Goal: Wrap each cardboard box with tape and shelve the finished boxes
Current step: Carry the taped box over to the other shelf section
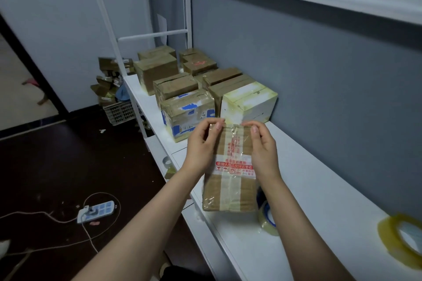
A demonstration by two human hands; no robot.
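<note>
1. The cardboard box (230, 180) is held at its far end only. The left hand (201, 143) is curled round the upper left corner and the right hand (262, 146) round the upper right edge, so each grip is closed on the box. The near end hangs over the front part of the bench (319, 189), and whether it rests there cannot be told. If either grip were loosened, the box could probably swing down or be dropped.

2. The box is kept close to the bench's front edge. Should it be let go there, it could tip off onto the floor (57, 166), where a power strip (97, 210) and its cables lie.

3. Clear tape film (233, 125) appears crinkled at the top edge between the fingertips. It could be stuck to the fingers or creased further if pressed down unevenly, and a poor seal would likely be left.

4. A clear tape roll (267, 221) stands just beside the right forearm and is partly hidden by it. It could be knocked over or rolled along the bench when that arm is drawn back.

5. The finished boxes (189, 109) are lined up just beyond the hands. They could be struck and shifted if the held box is pushed forward carelessly.

6. A yellow tape roll (402, 239) lies well apart at the right, so a long reach might be needed for it.
</note>
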